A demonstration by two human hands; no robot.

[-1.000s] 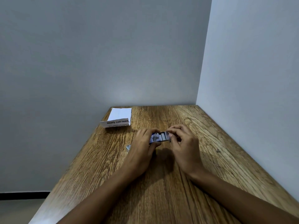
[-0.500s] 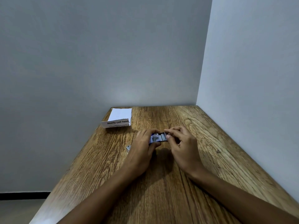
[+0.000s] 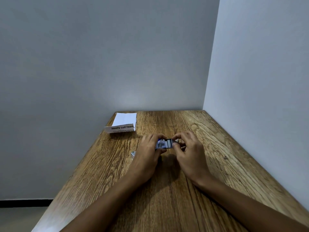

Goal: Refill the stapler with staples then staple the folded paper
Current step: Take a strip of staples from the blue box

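Right hand (image 3: 189, 153) now pinches further out on the staple box (image 3: 164, 144); left hand (image 3: 148, 152) clasps it above the worktop (image 3: 217, 148).

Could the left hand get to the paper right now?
Probably not right away. The left hand is busy holding the small box with the right hand. The way to the paper looks free, with only bare table between, so it would have to let go first.
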